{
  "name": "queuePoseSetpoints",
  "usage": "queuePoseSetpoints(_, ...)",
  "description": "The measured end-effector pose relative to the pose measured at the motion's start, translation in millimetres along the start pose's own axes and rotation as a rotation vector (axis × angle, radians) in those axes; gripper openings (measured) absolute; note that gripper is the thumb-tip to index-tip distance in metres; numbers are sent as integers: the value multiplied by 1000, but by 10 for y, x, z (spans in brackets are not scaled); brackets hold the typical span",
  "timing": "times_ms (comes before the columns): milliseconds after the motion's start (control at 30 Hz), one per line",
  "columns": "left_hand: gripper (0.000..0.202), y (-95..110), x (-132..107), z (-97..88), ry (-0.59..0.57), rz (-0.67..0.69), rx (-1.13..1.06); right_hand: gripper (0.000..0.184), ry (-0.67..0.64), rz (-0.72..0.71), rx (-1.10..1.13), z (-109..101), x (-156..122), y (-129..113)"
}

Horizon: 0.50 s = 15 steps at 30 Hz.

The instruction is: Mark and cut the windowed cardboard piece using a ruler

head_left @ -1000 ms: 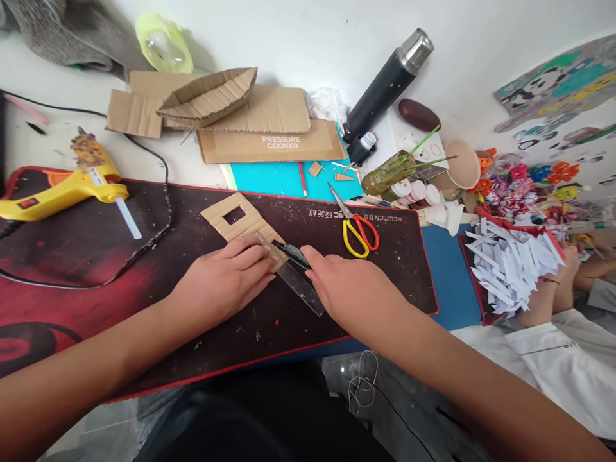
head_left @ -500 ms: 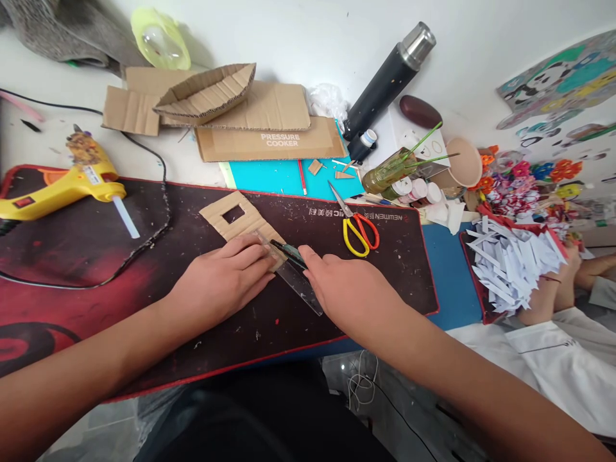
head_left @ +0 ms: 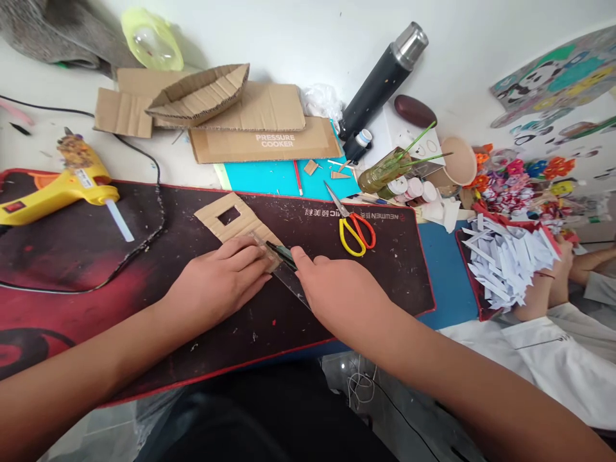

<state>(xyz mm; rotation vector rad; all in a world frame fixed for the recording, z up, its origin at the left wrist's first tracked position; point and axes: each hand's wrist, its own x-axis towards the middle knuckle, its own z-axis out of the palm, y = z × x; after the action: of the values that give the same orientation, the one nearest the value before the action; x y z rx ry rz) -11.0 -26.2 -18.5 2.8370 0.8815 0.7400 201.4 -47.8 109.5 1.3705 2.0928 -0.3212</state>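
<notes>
My left hand point(head_left: 224, 279) lies over a clear ruler point(head_left: 292, 287), its fingers close together, pressing it onto a small piece of cardboard point(head_left: 257, 223). A rectangular hole is cut through the upper left part of that piece. My right hand point(head_left: 339, 285) is wrapped around a dark utility knife point(head_left: 283, 253), its tip down at the cardboard beside the ruler's edge. How deep the blade sits cannot be seen. Scissors point(head_left: 338, 203) with one yellow and one red handle lie partly spread on the dark mat point(head_left: 385, 256), right of the cardboard.
A yellow glue gun point(head_left: 67, 194) and its cord lie at left. Behind the mat are a boat-shaped cardboard piece point(head_left: 199, 99), a flat cardboard panel point(head_left: 226, 147), a blue sheet point(head_left: 260, 181) and a black thermos point(head_left: 378, 83). At right, another person sits by folded paper strips point(head_left: 510, 260).
The knife and my right hand have slid slightly up and left along the ruler. The whole view has shifted a little; my left hand stays on the ruler.
</notes>
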Motion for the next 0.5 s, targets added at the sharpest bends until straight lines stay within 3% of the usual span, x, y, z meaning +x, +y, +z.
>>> queuePoseSetpoints(133,30,-2,-2,-1,10,19,34,50,35,11,1,44,-20,26)
queuePoseSetpoints(500,28,-1,-16,7,20,-2,16,50,4,16,-17,16,-93,19)
